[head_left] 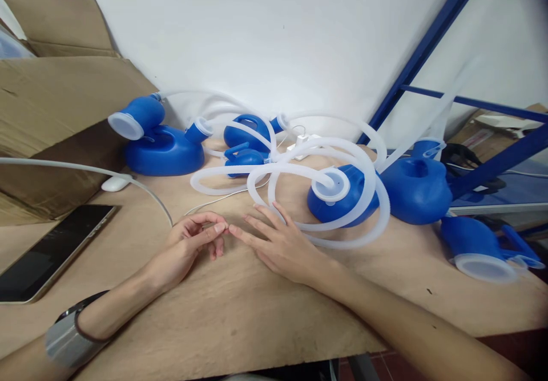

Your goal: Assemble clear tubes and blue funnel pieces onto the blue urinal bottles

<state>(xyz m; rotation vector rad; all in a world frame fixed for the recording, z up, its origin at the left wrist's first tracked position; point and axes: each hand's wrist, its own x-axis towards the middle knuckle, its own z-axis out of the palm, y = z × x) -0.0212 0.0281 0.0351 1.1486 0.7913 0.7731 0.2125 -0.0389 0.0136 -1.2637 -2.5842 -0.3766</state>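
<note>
My left hand [194, 241] hovers over the table with thumb and index fingertip pinched together; anything between them is too small to make out. Its fingertips meet, or nearly meet, the index fingertip of my right hand [282, 244]. That right hand is open, palm down, fingers spread, and holds nothing. Just beyond it lies a coil of clear ribbed hose [381, 209]. The hose runs into the white cap of a blue plastic bottle [319, 207] lying on the table.
More blue handled jugs stand at the left [165, 155], at the back [244, 132] and at the right [415, 192]. A cardboard box [64, 95] and a tablet [51, 249] occupy the left side. A blue metal frame [423, 44] rises at the right.
</note>
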